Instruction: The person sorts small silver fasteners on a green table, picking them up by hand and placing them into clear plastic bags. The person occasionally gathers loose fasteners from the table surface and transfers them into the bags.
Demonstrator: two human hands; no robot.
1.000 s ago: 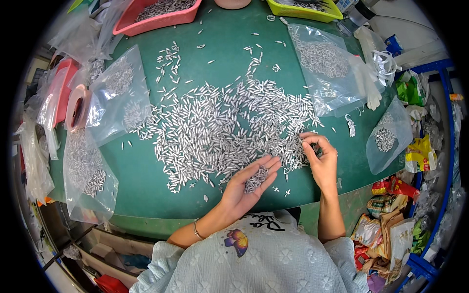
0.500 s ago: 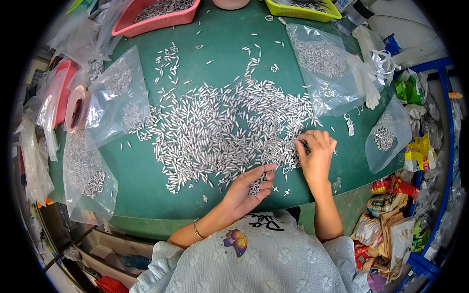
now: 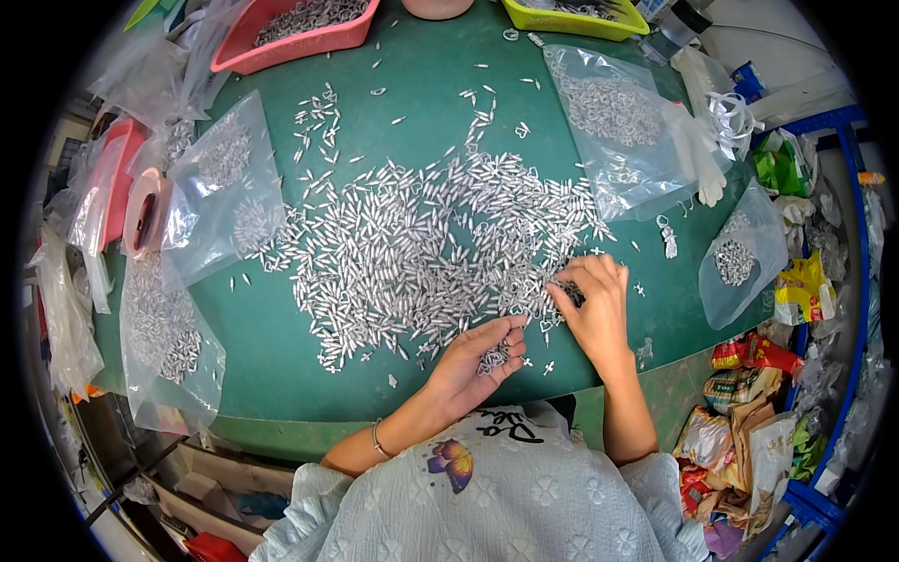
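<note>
A wide pile of small silver metal pieces (image 3: 384, 253), mostly bullet-shaped, lies spread over the green table. At the pile's near edge my left hand (image 3: 457, 373) is cupped, palm up, around several small open heart-shaped metal pieces (image 3: 493, 357). My right hand (image 3: 601, 304) curves over the pile's right edge, its fingers bent around a cluster of small grey metal pieces (image 3: 569, 294). Their exact shape is partly hidden by the fingers. Between the hands a loose heart-shaped piece (image 3: 546, 326) and a small cross-shaped piece (image 3: 549, 368) rest on the table.
Clear plastic bags of metal pieces lie at the left (image 3: 225, 187) and right (image 3: 613, 122). A smaller bag (image 3: 746, 258) sits further right. Along the far edge stand a pink tray (image 3: 245, 62) and a yellow-green tray (image 3: 571, 24). A blue rack (image 3: 854, 309) is beside the table.
My right hand has shifted a little to the left, closer to my left hand. The fingers of my left hand have curled in slightly around the pieces.
</note>
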